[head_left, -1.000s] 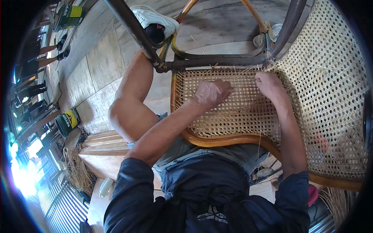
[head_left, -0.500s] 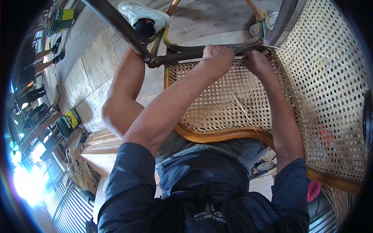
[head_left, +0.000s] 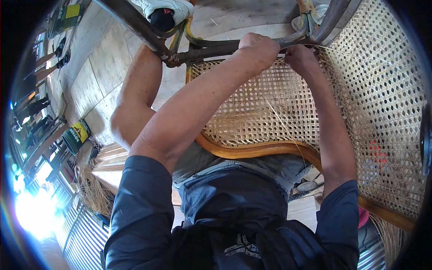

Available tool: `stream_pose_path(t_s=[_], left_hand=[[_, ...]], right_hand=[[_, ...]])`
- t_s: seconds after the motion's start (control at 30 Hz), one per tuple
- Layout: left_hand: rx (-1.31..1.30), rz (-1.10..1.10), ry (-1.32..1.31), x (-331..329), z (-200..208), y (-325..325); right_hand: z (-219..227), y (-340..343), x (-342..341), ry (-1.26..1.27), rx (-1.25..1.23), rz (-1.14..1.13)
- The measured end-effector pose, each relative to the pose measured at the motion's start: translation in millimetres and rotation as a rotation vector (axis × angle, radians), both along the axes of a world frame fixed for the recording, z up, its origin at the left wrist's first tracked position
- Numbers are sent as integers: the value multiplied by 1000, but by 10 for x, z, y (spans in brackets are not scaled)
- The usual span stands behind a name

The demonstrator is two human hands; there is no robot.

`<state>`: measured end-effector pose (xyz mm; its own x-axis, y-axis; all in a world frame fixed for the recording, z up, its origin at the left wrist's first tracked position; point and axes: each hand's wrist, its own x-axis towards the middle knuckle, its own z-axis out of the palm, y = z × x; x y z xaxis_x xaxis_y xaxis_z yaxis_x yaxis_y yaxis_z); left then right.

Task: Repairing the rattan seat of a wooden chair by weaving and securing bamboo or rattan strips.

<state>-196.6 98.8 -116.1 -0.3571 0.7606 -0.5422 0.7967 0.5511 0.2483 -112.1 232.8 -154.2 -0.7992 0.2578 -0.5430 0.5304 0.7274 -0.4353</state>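
Note:
A chair with a woven cane seat (head_left: 252, 121) and a tall woven cane back (head_left: 382, 81) lies across my lap. My left hand (head_left: 259, 48) is closed at the dark wooden rail (head_left: 209, 53) along the seat's far edge, its knuckles up and its fingertips hidden. Close to its right, my right hand (head_left: 300, 57) is closed too, fingers pinched against the same rail near the corner by the back. A thin pale cane strand (head_left: 320, 46) runs along the rail between and past both hands; their grip on it is partly hidden. Another loose strand (head_left: 283, 118) lies over the seat.
Dark chair legs (head_left: 130, 22) and curved braces (head_left: 211, 42) stick out beyond the rail. My bare leg and white shoe (head_left: 173, 11) are at the left. A green and yellow bucket (head_left: 76, 136) and bundled cane fibres (head_left: 92, 189) sit further left; another person's legs (head_left: 47, 63) show beyond.
My left hand has risen slightly, and the strand's wide loop at the right now lies lower along the rail. The chair and both arms have shifted a little in view.

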Motion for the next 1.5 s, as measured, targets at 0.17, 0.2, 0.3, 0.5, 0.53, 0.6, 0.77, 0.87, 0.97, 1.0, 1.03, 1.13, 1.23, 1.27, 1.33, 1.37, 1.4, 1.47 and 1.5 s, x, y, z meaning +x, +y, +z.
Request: stream_pose_path(t_s=[0.17,0.2,0.3,0.5,0.53,0.6,0.77,0.87,0.97,1.0,1.03,1.13,1.23,1.27,1.33,1.37,1.4,1.47,1.5], left_hand=[[5,-15,6,15,-42,-27],[3,-12,0,5,-53,-44],[22,0,3,-6,-104,-83],[84,9,6,22,-44,-41],[91,6,10,16,-37,-24],[2,-13,-14,-3,14,71],[-35,-7,-23,-44,-31,185],[-64,-92,46,-70,-22,172],[-36,-95,27,28,52,168],[-145,-87,229,161,82,212],[-254,-78,431,230,99,236],[24,-10,65,-27,-19,159],[-9,-14,2,-59,-48,132],[-9,-15,4,-58,-54,134],[24,-3,27,-51,-65,138],[14,5,22,-44,-74,132],[15,-75,30,-50,-81,137],[15,-149,40,-70,-104,77],[31,-142,19,-78,-120,9]], right_hand=[[-264,54,20,101,120,152],[-183,22,-19,89,113,178],[-133,-36,-82,53,125,203],[-331,17,-59,50,93,245],[-332,-7,-57,66,108,250],[-486,26,-34,58,127,285],[-797,62,58,147,186,375],[-531,-46,64,93,140,216],[-418,-78,85,128,51,178],[-314,-142,71,85,95,156],[-260,-187,55,43,138,133],[-259,-166,73,36,156,111],[-162,-227,45,-8,154,131],[-192,-215,46,-7,153,130],[-279,-177,47,57,111,113],[-271,-185,51,54,101,121],[-259,-181,41,-10,106,127],[-211,-197,0,-92,169,76],[-218,-208,23,-88,169,81]])
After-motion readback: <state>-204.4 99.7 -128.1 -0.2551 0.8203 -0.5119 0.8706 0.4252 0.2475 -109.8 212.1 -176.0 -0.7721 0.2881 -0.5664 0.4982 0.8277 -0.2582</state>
